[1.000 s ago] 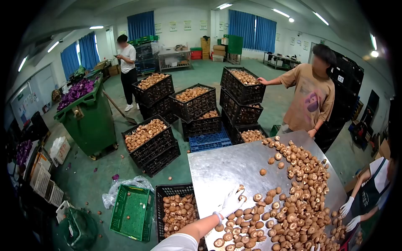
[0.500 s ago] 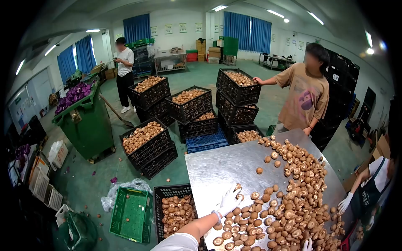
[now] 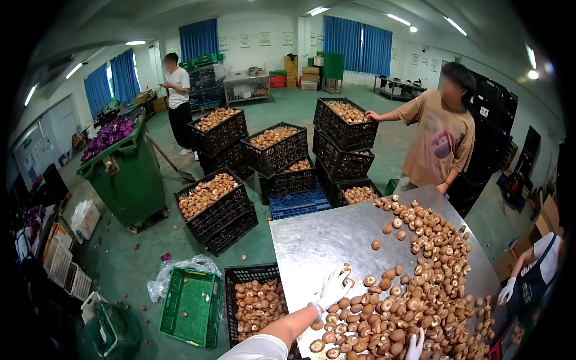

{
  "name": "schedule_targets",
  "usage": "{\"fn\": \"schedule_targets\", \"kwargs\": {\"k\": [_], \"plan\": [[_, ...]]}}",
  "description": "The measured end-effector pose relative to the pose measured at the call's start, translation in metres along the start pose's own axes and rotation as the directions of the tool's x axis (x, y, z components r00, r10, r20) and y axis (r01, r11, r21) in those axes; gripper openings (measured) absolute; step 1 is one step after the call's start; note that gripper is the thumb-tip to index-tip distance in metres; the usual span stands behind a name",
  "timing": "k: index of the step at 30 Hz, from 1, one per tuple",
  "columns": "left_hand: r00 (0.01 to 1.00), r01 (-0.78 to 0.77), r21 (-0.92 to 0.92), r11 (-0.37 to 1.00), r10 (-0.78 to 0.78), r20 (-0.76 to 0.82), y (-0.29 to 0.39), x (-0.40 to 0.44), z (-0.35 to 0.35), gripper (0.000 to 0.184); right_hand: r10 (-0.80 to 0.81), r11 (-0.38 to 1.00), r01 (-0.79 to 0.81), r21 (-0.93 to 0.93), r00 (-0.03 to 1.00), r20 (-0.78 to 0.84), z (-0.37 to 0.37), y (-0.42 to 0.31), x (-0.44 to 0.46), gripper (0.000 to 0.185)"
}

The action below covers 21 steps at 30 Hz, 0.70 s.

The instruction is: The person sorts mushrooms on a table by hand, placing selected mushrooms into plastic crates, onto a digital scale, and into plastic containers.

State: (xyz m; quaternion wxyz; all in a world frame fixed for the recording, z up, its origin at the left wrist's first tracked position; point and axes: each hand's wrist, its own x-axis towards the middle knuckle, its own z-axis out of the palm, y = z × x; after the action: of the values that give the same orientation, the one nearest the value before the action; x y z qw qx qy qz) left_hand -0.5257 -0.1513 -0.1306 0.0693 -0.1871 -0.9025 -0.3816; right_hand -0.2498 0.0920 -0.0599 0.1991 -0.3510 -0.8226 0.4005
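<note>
Shiitake mushrooms (image 3: 433, 289) heaped on steel table (image 3: 318, 241), plenty left there; black crate (image 3: 249, 273) beside it already holds a load. Left gloved hand (image 3: 333, 289) touches mushrooms, right gloved hand (image 3: 414, 346) at heap; can't tell if either grips.

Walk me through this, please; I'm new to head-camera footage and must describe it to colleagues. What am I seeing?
There is no machine here: the white-gloved left hand and right hand belong to the person wearing the camera. It sits on their head, looking forward and down, and the view is curved at the edges. Many brown mushrooms lie on the metal table. The left hand has a couple right beside it; the right hand is among others at the bottom edge. Whether either grips one, I cannot tell. Farther off, a person in a brown T-shirt touches a stacked black crate of mushrooms.
</note>
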Motion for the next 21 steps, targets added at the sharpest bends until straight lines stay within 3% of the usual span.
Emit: {"fn": "schedule_targets", "kwargs": {"k": [5, 7, 9, 11, 13, 16, 21], "plan": [[0.999, -0.031, -0.003, 1.0, 0.031, -0.024, -0.002, 0.001, 0.001, 0.046, 0.056, 0.998, -0.055, -0.022, 0.998, 0.028, 0.016, -0.013, 0.0, 0.054], [0.999, -0.042, 0.001, 0.999, 0.042, -0.029, -0.003, 0.001, 0.002, 0.047, -0.033, 0.999, 0.033, 0.042, 0.999, -0.012, 0.021, -0.017, 0.0, 0.054], [0.999, -0.036, 0.001, 0.999, 0.036, -0.03, -0.003, 0.001, 0.003, 0.047, -0.03, 0.999, 0.029, -0.046, 0.999, -0.023, 0.024, -0.011, 0.001, 0.053], [0.999, -0.03, 0.002, 1.0, 0.03, -0.034, -0.004, 0.001, 0.004, 0.047, -0.146, 0.986, 0.14, -0.086, 0.987, -0.07, 0.037, 0.015, 0.01, 0.053], [0.999, -0.028, 0.022, 0.999, 0.028, -0.038, -0.004, 0.001, 0.005, 0.046, -0.147, 0.986, 0.142, -0.087, 0.988, -0.047, 0.035, -0.01, 0.006, 0.053], [0.999, -0.022, 0.011, 1.0, 0.023, -0.043, -0.003, 0.001, 0.004, 0.046, -0.3, 0.931, 0.275, -0.241, 0.951, -0.075, 0.038, -0.028, 0.0, 0.053], [0.998, -0.029, 0.017, 0.999, 0.03, -0.048, -0.004, 0.001, 0.005, 0.046, -0.226, 0.941, 0.204, -0.269, 0.973, -0.054, 0.039, -0.038, -0.007, 0.054]]}}
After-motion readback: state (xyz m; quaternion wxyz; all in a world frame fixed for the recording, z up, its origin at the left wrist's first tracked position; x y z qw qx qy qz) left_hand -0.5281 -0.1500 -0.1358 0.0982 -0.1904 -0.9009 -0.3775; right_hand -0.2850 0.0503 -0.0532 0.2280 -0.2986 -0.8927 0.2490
